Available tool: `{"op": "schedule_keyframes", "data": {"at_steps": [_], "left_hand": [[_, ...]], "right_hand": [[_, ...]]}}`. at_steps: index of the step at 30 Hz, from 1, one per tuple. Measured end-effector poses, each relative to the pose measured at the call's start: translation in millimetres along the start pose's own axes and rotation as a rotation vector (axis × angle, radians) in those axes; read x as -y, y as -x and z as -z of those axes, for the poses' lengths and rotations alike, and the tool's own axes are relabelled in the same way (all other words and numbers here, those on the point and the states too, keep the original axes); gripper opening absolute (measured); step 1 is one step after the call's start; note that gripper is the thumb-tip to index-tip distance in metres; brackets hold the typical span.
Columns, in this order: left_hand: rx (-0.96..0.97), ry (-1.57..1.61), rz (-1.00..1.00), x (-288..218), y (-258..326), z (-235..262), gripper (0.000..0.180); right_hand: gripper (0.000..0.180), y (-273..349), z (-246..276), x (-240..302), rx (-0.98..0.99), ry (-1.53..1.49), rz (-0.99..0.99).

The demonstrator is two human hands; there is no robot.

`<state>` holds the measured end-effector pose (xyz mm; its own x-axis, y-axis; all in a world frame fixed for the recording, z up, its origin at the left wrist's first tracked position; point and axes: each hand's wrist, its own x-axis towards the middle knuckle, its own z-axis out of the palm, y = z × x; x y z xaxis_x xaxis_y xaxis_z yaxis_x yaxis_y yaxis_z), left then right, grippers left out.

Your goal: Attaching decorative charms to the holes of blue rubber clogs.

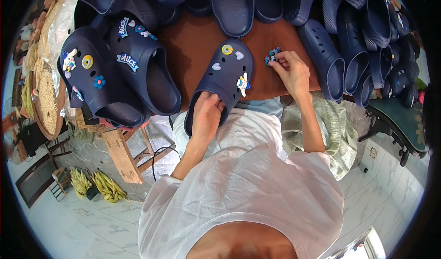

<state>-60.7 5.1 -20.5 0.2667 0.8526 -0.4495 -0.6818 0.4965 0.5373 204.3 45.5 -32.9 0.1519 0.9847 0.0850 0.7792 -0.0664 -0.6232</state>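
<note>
A dark blue clog (215, 78) lies on the brown cloth in front of me, its toe pointing away. Fixed to its top are a yellow round charm (227, 49), two pale heart charms and a white character charm (243, 84). My left hand (206, 115) reaches into the clog's foot opening, steadying it; the fingertips are hidden inside. To the right of the toe, my right hand (294, 74) has thumb and forefinger pinched at a small cluster of blue charms (274, 53), just over the cloth.
Two charm-covered clogs (151, 82) sit together at the left. Plain dark blue clogs (232, 8) line the far edge, and more clogs (324, 59) stand along the right. The brown cloth (183, 38) covers the table. A wooden stool (121, 153) stands below left.
</note>
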Motion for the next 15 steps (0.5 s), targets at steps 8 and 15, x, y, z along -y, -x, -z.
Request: {"op": "schedule_keyframes", "data": {"at_steps": [8, 15], "left_hand": [[0.03, -0.431, 0.013, 2, 6, -6, 0.04], [-0.008, -0.503, 0.037, 2, 7, -6, 0.03]], "right_hand": [[0.022, 11, -5, 1, 0.001, -0.007, -0.011], [0.022, 55, -7, 49, 0.142, -0.779, -0.075]]}}
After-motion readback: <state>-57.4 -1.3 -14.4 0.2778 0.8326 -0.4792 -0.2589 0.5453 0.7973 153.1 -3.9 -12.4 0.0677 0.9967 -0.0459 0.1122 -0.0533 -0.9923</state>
